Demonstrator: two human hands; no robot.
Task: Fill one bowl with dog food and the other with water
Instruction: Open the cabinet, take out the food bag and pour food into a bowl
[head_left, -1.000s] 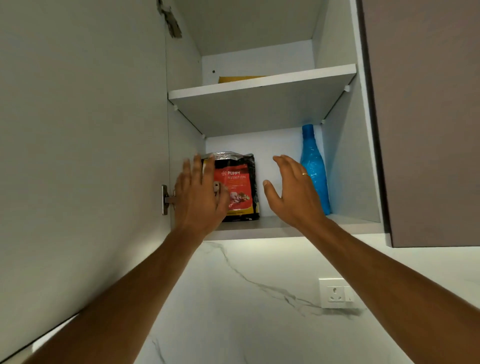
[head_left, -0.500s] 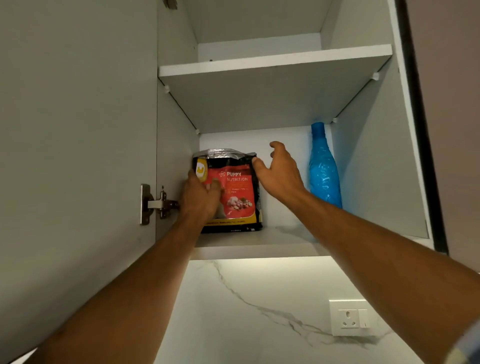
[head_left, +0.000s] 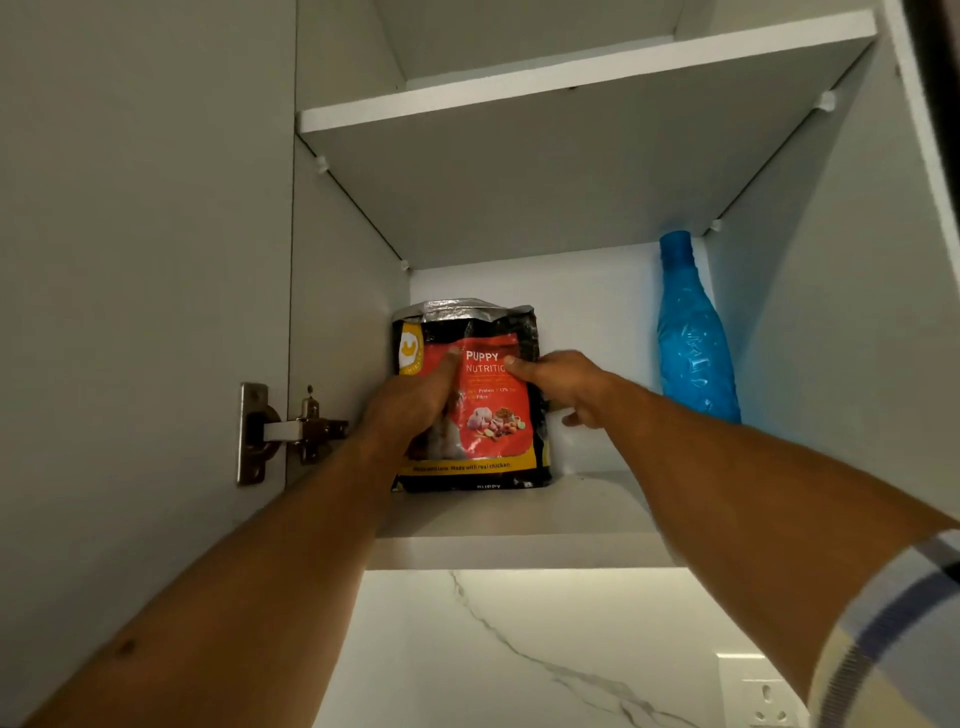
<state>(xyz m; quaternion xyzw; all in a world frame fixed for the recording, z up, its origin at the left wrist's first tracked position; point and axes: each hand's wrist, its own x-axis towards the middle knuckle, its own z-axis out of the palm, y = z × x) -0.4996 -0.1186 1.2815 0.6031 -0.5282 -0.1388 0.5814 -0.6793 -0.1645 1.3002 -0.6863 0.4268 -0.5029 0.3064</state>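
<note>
I have both hands up inside the open wall cupboard, on the dog food bag. The bag stands upright at the left end of the lower shelf, close to the cupboard's left wall, its red label with "PUPPY NUTRITION" facing me and its crimped silver top uppermost.

My left hand lies over the bag's left front, thumb up along the label and the other fingers curled at the left edge, so it has hold of that side. My right hand grips the bag's right edge: the thumb presses on the front just beside the word "NUTRITION", while the remaining fingers reach round behind, where I think they close on the back, though most of them are hidden. The bag sits between my two hands, its base on the shelf as far as I can tell.

To the right on the same shelf, well apart from the bag and my right hand, stands a blue bottle near the far right corner. A metal hinge shows on the open door at left.
</note>
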